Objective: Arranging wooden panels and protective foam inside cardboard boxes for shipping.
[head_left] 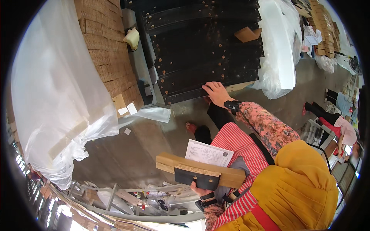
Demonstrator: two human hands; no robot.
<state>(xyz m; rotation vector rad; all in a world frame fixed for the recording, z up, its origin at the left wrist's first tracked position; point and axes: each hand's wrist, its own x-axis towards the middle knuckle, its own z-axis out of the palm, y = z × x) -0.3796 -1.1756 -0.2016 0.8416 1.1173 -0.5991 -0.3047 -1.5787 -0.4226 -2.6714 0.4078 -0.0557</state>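
Note:
My left hand (202, 191) is closed around a bundle held close to my striped apron (241, 140). At its front is a short black board piece (195, 178) with two round holes. Behind that lies a long brown carton-like bar (233, 176), and a white sheet with line drawings (208, 153) sticks up from the back. My right hand (217, 93) lies with fingers stretched over the near edge of a large stack of black boards (192, 61) dotted with round holes. The left palm and some of its fingers are hidden by the bundle.
A folded brown cardboard piece (248, 34) rests on the boards. Stacked brown cartons (102, 50) and plastic sheeting (58, 84) stand left. A white wrapped block (283, 50) flanks the boards' right side. Another person (339, 123) is far right; a metal rack (111, 198) runs along the bottom.

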